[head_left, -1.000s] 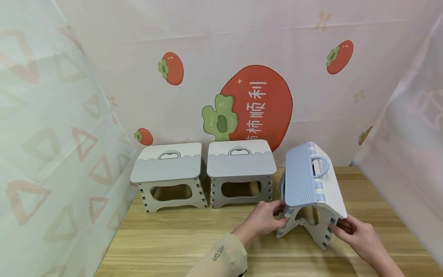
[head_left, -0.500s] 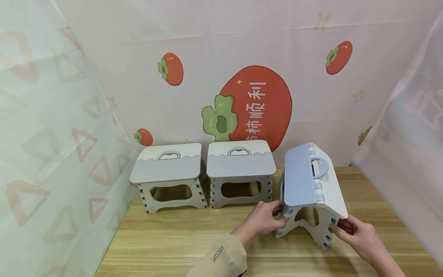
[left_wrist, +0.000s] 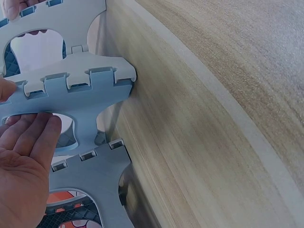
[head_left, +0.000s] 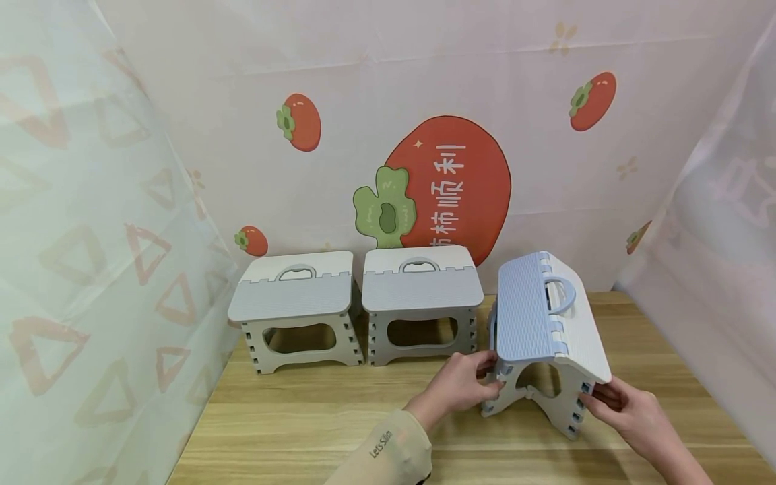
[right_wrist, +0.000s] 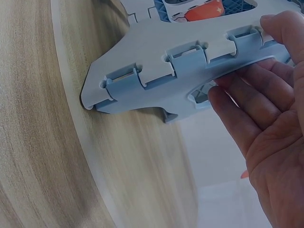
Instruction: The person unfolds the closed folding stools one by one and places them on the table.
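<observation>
A blue and white folding stool (head_left: 524, 306) stands partly folded at the right of the table, its two seat halves sloping down from the middle hinge like a roof. My left hand (head_left: 457, 385) grips its left leg panel; in the left wrist view the fingers (left_wrist: 40, 135) reach through the panel's cutout and the thumb lies on the outer edge. On the other side my right hand (head_left: 630, 412) holds the right leg panel below the white seat half. The right wrist view shows its fingers (right_wrist: 256, 95) at that panel's cutout. A blue carrying handle (head_left: 565, 296) sticks up at the hinge.
Two unfolded stools with flat tops, a left one (head_left: 300, 296) and a middle one (head_left: 422, 286), stand side by side at the back. The wooden table (head_left: 291, 431) meets a tomato-printed cloth (head_left: 533, 60) behind, with cloth sides left and right.
The white seat half and its leg panel have spread slightly to the right, with my right hand moving along. My left hand stays almost where it was.
</observation>
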Tool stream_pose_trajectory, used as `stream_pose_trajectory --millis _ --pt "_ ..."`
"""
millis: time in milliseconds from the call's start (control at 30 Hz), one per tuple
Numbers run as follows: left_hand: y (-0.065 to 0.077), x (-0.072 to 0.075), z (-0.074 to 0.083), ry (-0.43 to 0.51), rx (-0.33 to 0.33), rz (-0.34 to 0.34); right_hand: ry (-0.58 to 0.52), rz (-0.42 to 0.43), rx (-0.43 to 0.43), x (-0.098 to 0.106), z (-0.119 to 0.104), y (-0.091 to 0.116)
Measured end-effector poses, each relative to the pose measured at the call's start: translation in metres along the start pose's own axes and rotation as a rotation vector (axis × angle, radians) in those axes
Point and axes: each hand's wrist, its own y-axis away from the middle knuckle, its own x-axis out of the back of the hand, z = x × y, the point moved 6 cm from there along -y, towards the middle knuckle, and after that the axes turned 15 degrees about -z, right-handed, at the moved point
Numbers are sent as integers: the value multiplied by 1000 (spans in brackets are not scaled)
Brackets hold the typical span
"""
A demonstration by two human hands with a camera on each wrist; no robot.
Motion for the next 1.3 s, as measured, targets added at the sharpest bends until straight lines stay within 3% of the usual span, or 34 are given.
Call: stream_pose_trajectory --millis 1300 --pt "2 1 -3 11 17 -5 6 4 -1 3 5 2"
